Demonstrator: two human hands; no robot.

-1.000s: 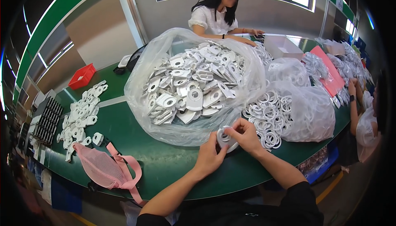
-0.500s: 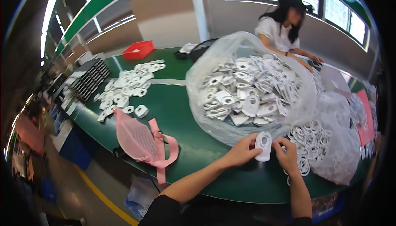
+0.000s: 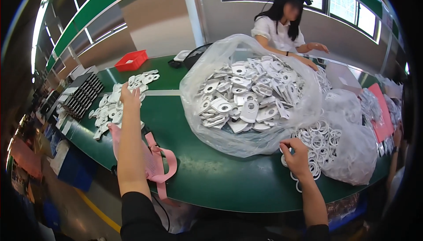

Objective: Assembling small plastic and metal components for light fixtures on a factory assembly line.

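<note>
My left hand (image 3: 129,95) is stretched out to the far left, over a loose pile of flat white plastic parts (image 3: 105,111), each with a round hole. Its fingers look apart, and I make out no part held in them. My right hand (image 3: 297,156) hovers at the edge of a heap of white plastic rings (image 3: 319,142), fingers curled and thumb against the forefinger. Whatever it may pinch is too small or hidden to tell. Between my hands, farther back, a large clear plastic bag (image 3: 194,109) lies open, full of the same holed white parts (image 3: 250,110).
A pink mesh bag with straps (image 3: 154,164) lies beneath my left forearm. Stacked dark trays (image 3: 83,93) and a red bin (image 3: 131,60) stand at the far left. Clear bags (image 3: 350,161) lie at the right. Across the table, a person in white (image 3: 282,32) works.
My left hand has swung from the front middle to the far left pile. The white holed part it held is no longer visible there. My right hand stays near the rings.
</note>
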